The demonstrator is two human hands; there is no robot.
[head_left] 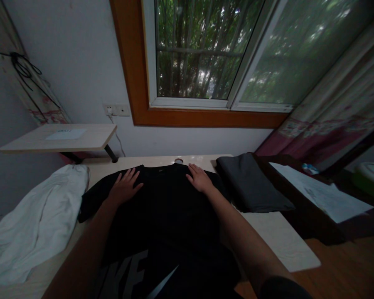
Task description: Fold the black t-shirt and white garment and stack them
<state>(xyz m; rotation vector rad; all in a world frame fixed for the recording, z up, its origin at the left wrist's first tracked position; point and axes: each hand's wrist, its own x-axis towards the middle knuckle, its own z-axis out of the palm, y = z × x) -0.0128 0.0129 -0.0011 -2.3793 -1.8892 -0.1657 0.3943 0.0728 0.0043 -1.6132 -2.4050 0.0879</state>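
Note:
A black T-shirt (168, 207) lies spread out on the pale desk, its collar toward the wall and grey lettering with a swoosh near me. My left hand (124, 187) rests flat on the shirt's left shoulder, fingers spread. On the right shoulder lies my right hand (198, 176), palm down with the fingers stretched out. Neither hand grips the cloth. The shirt's lower end runs out of view below me.
White cloth (40, 220) lies crumpled at the left, below a small raised shelf (102, 139). Folded dark grey fabric (252, 182) sits on the desk's (283, 241) right side. Beyond it, a sheet of paper (321, 193) rests on dark furniture. A window (205, 54) is ahead.

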